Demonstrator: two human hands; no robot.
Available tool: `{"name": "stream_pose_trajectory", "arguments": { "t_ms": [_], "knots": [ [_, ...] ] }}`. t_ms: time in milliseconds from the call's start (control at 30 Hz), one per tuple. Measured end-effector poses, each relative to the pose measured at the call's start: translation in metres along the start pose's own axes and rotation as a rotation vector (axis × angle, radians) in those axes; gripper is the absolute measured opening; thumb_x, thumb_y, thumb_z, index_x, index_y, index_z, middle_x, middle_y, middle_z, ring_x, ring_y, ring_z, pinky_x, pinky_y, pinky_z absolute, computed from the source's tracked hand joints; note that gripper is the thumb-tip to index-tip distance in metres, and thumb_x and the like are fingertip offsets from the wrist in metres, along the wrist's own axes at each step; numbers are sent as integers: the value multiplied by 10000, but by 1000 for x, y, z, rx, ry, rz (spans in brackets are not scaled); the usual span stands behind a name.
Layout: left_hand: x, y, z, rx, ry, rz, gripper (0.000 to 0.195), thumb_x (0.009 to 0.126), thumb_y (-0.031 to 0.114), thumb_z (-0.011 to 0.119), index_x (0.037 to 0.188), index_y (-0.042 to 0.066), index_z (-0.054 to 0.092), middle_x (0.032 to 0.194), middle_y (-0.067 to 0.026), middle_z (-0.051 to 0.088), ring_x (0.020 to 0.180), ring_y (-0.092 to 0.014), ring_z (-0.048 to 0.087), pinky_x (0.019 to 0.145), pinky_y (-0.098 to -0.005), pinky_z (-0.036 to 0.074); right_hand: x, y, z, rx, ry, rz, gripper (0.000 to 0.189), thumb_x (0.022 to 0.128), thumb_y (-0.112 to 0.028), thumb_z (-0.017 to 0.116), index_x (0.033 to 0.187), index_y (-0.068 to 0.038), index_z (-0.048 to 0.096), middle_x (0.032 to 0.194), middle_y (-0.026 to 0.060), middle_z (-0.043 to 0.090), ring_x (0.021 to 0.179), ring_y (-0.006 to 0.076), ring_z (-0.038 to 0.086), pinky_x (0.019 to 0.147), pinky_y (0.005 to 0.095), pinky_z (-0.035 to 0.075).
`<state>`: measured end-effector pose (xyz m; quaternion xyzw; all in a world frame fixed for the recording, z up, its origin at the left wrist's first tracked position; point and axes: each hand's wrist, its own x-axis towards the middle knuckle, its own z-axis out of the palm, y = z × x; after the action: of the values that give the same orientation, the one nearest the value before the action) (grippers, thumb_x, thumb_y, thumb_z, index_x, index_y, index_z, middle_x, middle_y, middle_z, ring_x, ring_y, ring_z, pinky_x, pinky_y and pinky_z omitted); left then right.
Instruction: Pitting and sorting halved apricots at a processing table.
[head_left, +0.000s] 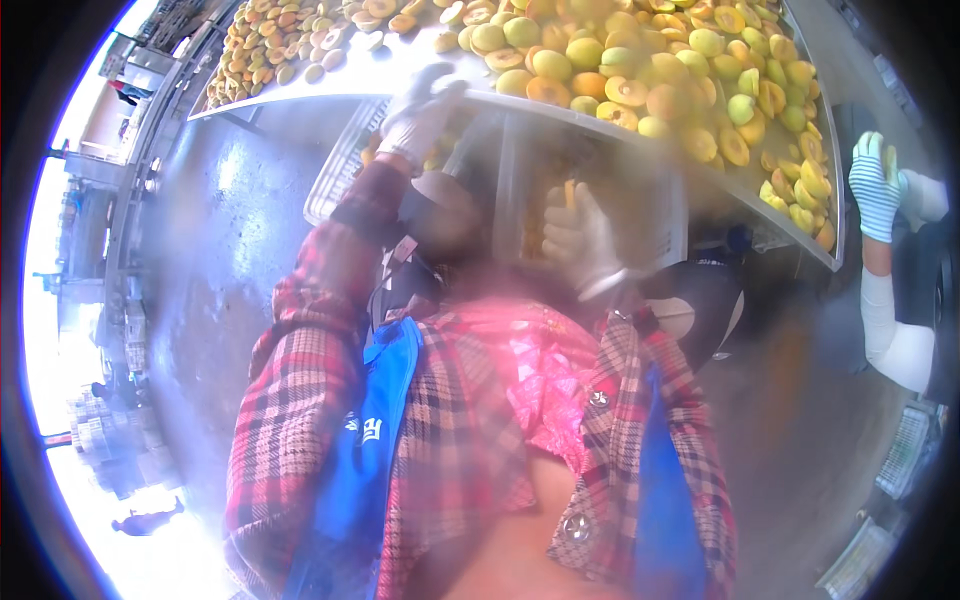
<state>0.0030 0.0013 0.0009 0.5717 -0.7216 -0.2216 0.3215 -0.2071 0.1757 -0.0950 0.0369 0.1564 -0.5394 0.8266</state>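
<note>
My left hand, in a white glove, reaches to the near rim of a metal-edged table. It is blurred, and its grip cannot be told. My right hand, also gloved in white, is closed in front of my chest around a small yellow-orange object, too blurred to identify. Many yellow-green and orange apricot-like fruits, whole and halved, cover much of the table. Below its rim, a white slatted plastic crate with some fruit stands under my left forearm. Another pale container lies behind my right hand.
At the right, another person's striped glove and white sleeve are beside the table's corner. Plastic crates stand at the lower right. Metal racks line the left side above a wet, shiny floor. Blur and glare obscure parts of the view.
</note>
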Motion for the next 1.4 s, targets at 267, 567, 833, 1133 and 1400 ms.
{"name": "stream_pose_trajectory", "arguments": {
  "t_ms": [267,567,833,1133,1400],
  "knots": [
    [75,28,37,439,-601,355,464,849,302,613,1296,180,633,1343,-145,599,1213,-318,567,1041,-374,439,-9,3,8,-237,7,8,372,1022,-489,481,1026,-125,558,608,-81,380,434,72,343,383,245,259],
    [64,74,38,677,-569,236,497,783,323,693,1257,182,642,1257,-228,587,1200,-364,560,1009,-425,466,-7,-7,1,-313,-3,44,387,1027,-490,466,1005,-115,560,576,-86,345,415,60,322,367,232,238],
    [29,-9,68,-250,-118,285,441,942,252,604,1325,46,530,1238,-127,625,1065,-275,653,904,-354,535,-8,-3,4,-762,203,-315,377,1047,-483,447,1022,-126,565,618,-46,446,403,67,334,366,234,246],
    [-39,-20,105,-810,-152,119,459,1041,377,408,1342,44,499,1243,-141,616,1043,-308,659,882,-428,556,-17,-8,50,-1290,218,-418,303,1046,-366,502,1073,-79,592,656,15,525,472,101,480,422,281,383],
    [-72,16,100,-1384,-364,-373,424,1047,412,459,1304,82,524,1227,-97,617,1087,-223,625,914,-374,524,-10,-17,50,-1791,187,-729,344,1034,-358,503,1083,-32,599,935,296,650,936,518,582,761,562,459]
  ]
}}
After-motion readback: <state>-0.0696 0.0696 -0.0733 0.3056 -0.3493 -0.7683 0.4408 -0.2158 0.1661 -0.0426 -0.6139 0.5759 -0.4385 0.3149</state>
